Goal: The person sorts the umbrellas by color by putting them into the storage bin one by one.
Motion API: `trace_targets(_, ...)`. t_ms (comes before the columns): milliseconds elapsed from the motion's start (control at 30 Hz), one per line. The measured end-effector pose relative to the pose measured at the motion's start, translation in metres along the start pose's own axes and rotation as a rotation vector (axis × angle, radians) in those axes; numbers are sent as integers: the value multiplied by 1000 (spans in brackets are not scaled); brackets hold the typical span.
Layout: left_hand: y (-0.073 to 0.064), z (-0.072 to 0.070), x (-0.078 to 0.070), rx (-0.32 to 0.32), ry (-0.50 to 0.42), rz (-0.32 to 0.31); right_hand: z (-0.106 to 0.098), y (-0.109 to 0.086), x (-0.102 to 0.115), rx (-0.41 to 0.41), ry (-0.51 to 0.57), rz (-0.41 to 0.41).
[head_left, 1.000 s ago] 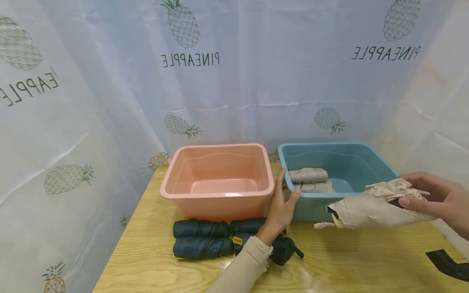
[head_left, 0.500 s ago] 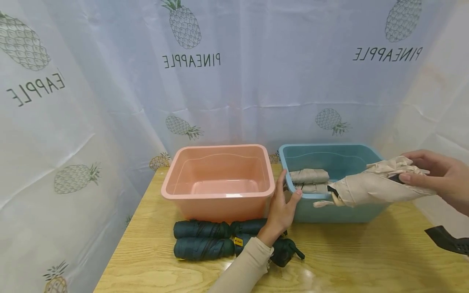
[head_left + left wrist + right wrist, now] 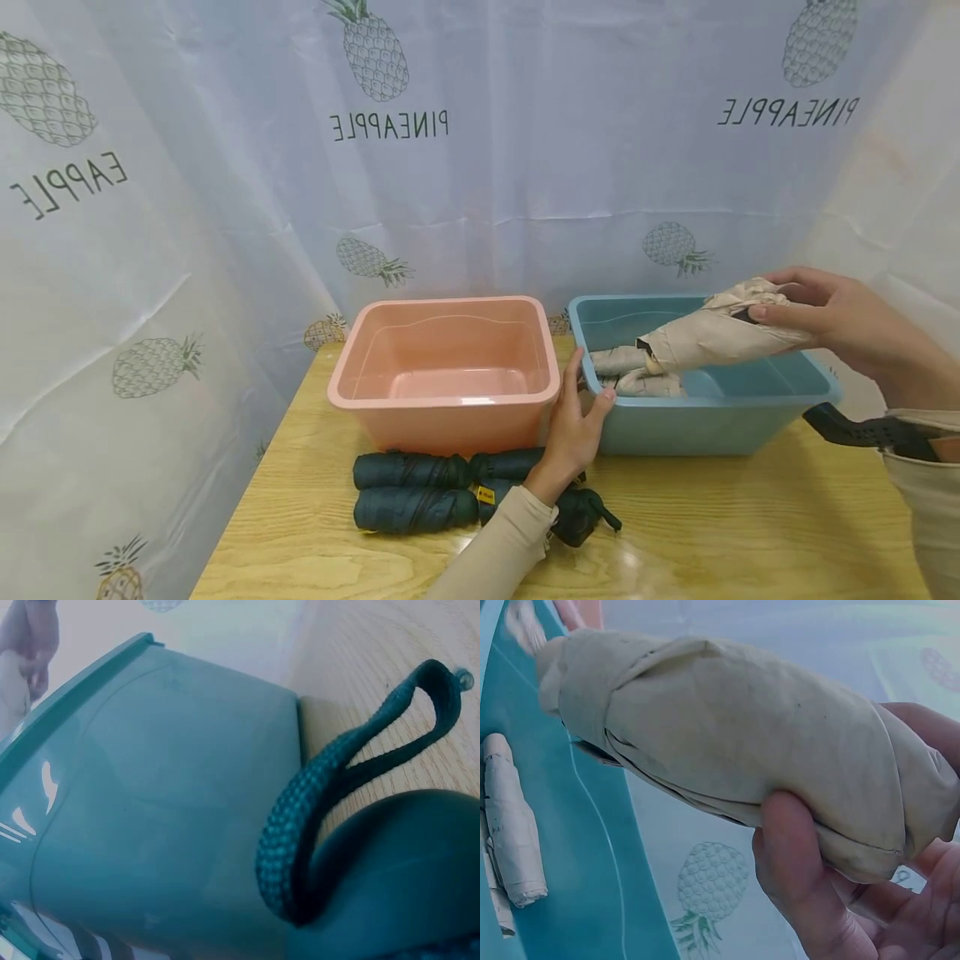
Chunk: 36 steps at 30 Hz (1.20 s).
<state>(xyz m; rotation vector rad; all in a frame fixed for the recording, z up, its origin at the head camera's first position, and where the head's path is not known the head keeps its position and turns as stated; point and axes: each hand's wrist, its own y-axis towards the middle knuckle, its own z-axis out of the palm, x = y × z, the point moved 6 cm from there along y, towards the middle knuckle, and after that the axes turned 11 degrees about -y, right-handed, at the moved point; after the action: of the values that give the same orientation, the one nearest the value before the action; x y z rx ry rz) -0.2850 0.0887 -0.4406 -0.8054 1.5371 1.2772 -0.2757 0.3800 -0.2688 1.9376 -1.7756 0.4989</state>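
Observation:
My right hand (image 3: 825, 317) grips a folded beige umbrella (image 3: 720, 333) by one end, holding it tilted above the blue bin (image 3: 675, 429). Its handle end, with a strap, points down to the left into the bin. In the right wrist view the thumb and fingers wrap the umbrella (image 3: 742, 742). Inside the bin, at its left side, lie two more folded beige umbrellas (image 3: 618, 360), partly hidden by the held one. My left hand (image 3: 573, 429) holds the bin's front left corner, thumb on the front rim and fingers along the left side.
A pink bin (image 3: 442, 425) stands left of the blue one. Several folded dark green umbrellas (image 3: 416, 510) lie in front of it on the wooden table (image 3: 300, 542), some partly under my left forearm. A pineapple-print curtain (image 3: 510, 167) hangs behind.
My right hand has carried the beige umbrella left and up, from in front of the blue bin to over its opening. The left hand stays on the bin's corner.

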Motion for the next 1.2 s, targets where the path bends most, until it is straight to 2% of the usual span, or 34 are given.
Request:
trace_targets(133, -1, 0, -1, 3, -8, 0, 8, 16, 9, 41, 42, -6)
trace_targets(433, -2, -1, -1, 7, -15, -8, 34, 54, 24, 139, -17, 24)
trace_targets(567, -2, -1, -2, 6, -12, -7, 44, 67, 30, 159, -59, 41)
trace_targets(933, -1, 0, -2, 7, -14, 2, 73, 94, 39, 175, -89, 60)
trace_targets(1200, -1, 0, -2, 7, -13, 14, 94, 105, 39, 205, -6, 97)
